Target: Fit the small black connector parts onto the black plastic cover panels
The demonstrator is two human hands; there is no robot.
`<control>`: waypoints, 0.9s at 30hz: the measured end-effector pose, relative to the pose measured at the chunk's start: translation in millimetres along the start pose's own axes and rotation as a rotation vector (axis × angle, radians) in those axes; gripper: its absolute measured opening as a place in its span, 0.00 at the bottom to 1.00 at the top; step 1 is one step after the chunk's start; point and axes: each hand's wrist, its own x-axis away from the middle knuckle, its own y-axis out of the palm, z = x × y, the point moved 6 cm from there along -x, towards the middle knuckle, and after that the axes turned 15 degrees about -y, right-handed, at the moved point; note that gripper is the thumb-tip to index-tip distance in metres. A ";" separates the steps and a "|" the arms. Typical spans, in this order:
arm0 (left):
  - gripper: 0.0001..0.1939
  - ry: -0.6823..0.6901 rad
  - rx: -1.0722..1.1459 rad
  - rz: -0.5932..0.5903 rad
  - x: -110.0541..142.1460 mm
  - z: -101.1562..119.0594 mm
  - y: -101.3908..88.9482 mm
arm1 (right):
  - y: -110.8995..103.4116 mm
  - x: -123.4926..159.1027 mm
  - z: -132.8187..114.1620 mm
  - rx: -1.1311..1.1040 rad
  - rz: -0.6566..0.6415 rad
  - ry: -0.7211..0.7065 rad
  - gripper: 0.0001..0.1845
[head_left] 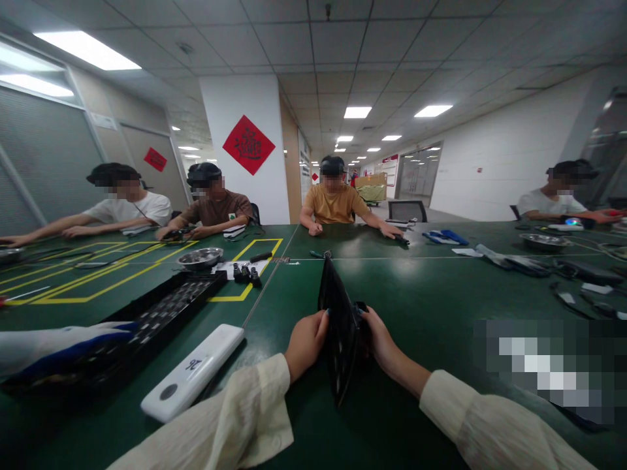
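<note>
Head view, panel position: we find the black flat panel [337,333] between the two hands, ahead of the wearer and over the green table [416,300].
Panel attitude: tilted up on edge, its broad face turned toward the left; in our view the long axis runs nearly top to bottom. We cannot tell whether the lower edge touches the table.
Left hand [306,343]: closed on the panel's left side, thumb along the face.
Right hand [386,349]: closed at a dark part [363,326] on the panel's right side; we cannot tell whether that part is separate.
Nearer hand: neither; we note both at the panel, on opposite sides.
White case [193,375]: apart from the panel, on the left.
Black tray [169,310]: beyond the case, with another person's gloved hand [73,346] at it.
</note>
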 end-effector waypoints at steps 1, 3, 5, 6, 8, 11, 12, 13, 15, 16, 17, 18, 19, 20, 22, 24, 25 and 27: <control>0.23 -0.015 0.038 -0.019 -1.0 -0.1 1.3 | -0.8 0.1 0.1 0.005 0.012 -0.007 0.24; 0.24 -0.033 0.069 -0.043 -2.1 -1.3 2.9 | -2.4 -0.1 1.4 0.028 0.027 -0.008 0.25; 0.24 -0.044 0.067 -0.050 -2.0 -3.6 2.9 | -2.8 -0.4 3.5 0.058 0.021 0.004 0.27; 0.23 -0.042 0.056 -0.053 -1.4 -4.5 2.6 | -2.8 -0.5 4.2 0.072 0.016 0.010 0.28; 0.22 -0.031 0.025 -0.051 0.3 -5.8 1.7 | -2.6 -0.5 4.2 0.090 0.011 0.010 0.29; 0.21 -0.012 0.001 -0.050 2.3 -6.2 0.6 | -1.7 -0.2 1.9 0.087 0.009 -0.003 0.30; 0.21 -0.007 0.006 -0.055 2.6 -6.1 0.4 | -1.5 -0.1 1.1 0.089 0.007 -0.007 0.30; 0.22 -0.003 0.017 -0.062 2.6 -5.9 0.3 | -1.3 -0.1 0.8 0.095 0.003 -0.008 0.30; 0.24 0.002 0.045 -0.077 2.3 -5.6 0.1 | -1.5 -0.5 1.7 0.112 -0.005 0.000 0.30; 0.25 0.003 0.059 -0.082 2.1 -5.5 -0.1 | -1.8 -0.8 2.7 0.118 -0.008 0.008 0.30; 0.26 0.002 0.071 -0.089 1.9 -5.6 -0.2 | -2.1 -1.2 3.9 0.119 -0.012 0.016 0.30; 0.26 -0.002 0.078 -0.094 1.8 -5.8 -0.2 | -2.3 -1.6 4.9 0.117 -0.013 0.022 0.31; 0.27 -0.007 0.082 -0.099 1.7 -6.0 0.0 | -2.6 -2.0 5.5 0.114 -0.012 0.025 0.31; 0.27 -0.011 0.080 -0.102 1.8 -6.1 0.3 | -2.6 -2.2 5.6 0.110 -0.012 0.026 0.30; 0.26 -0.014 0.062 -0.102 2.1 -6.2 1.2 | -1.8 -2.2 4.7 0.106 -0.015 0.028 0.30; 0.23 -0.024 0.031 -0.077 2.4 -6.7 1.2 | -0.8 -1.6 2.9 0.104 -0.015 0.032 0.29; 0.21 -0.034 0.015 -0.056 2.5 -7.4 0.7 | -0.4 -1.2 1.9 0.104 -0.014 0.034 0.29; 0.18 -0.049 -0.006 -0.022 2.7 -8.4 -0.3 | -0.1 -0.6 0.4 0.107 -0.012 0.033 0.28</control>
